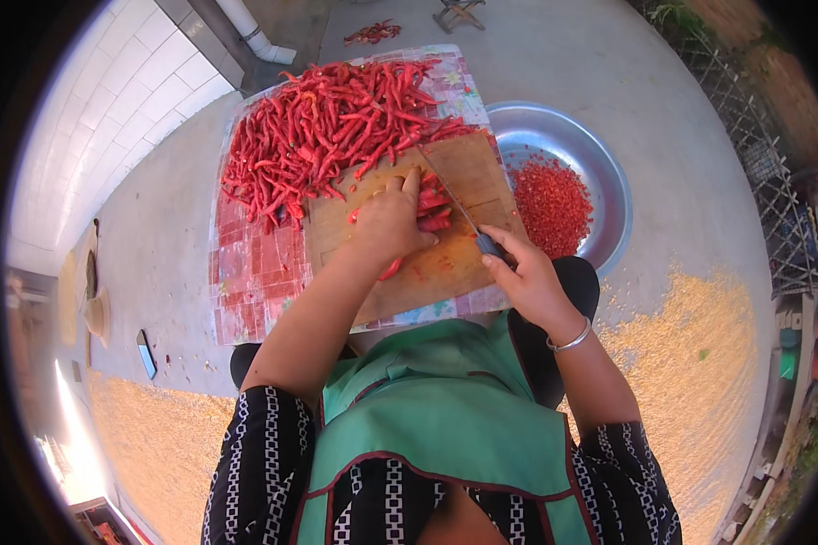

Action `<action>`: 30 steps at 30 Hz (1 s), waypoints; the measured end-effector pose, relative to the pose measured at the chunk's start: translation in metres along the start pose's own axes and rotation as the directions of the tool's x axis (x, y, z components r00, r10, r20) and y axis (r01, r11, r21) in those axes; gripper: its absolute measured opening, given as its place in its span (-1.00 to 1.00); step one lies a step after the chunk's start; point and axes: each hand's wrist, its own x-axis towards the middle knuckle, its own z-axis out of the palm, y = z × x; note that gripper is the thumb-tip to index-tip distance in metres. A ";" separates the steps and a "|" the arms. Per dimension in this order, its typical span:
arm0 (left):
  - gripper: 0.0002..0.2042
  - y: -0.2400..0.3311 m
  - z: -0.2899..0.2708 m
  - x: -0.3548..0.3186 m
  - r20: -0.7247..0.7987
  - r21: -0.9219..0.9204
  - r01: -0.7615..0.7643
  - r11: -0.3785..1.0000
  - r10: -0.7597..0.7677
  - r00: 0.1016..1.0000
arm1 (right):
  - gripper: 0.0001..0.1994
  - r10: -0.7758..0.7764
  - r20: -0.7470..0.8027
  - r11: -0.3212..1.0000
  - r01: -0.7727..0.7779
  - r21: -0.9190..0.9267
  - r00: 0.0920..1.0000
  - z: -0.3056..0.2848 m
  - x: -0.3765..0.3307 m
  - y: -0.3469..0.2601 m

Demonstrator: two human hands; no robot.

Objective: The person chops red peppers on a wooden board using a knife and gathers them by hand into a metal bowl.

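My left hand (393, 221) presses down on a bunch of red chili peppers (434, 202) lying on a wooden cutting board (454, 263). Its fingers are bent over them, and pepper ends stick out on both sides. In my right hand (521, 275) is the dark handle of a knife (454, 195); the long blade slants away to the far left, just right of the bunched peppers. Whether the edge touches them I cannot tell. Behind the board, a big heap of whole red chilies (327, 127) covers the far part of the table.
Right of the table stands a wide metal basin (609, 173) with chopped chili (550, 204) in it. A patterned tablecloth (254, 300) covers the table. Yellow grain (691, 345) is spread over the floor on both sides. A phone (146, 354) lies on the floor at left.
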 end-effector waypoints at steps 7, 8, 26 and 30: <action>-0.06 -0.015 0.016 0.005 -0.005 0.012 -0.021 1.000 0.021 1.000 | -0.60 0.130 0.034 0.988 -0.132 0.082 0.991 -0.007 0.006 -0.006; -0.10 -0.017 0.023 0.006 -0.030 0.009 -0.026 1.000 0.026 0.999 | -0.60 0.034 0.023 0.999 -0.034 -0.010 0.999 -0.008 0.007 -0.007; -0.29 -0.026 0.055 0.003 -0.227 -0.194 -0.053 0.980 0.008 0.974 | -0.85 -0.402 -0.113 0.885 0.354 -0.304 0.908 0.095 0.109 0.032; -0.40 -0.028 0.054 -0.008 -0.475 -0.353 -0.240 0.904 0.048 0.879 | -0.90 -0.446 -0.076 0.825 0.377 -0.421 0.892 0.096 0.115 0.047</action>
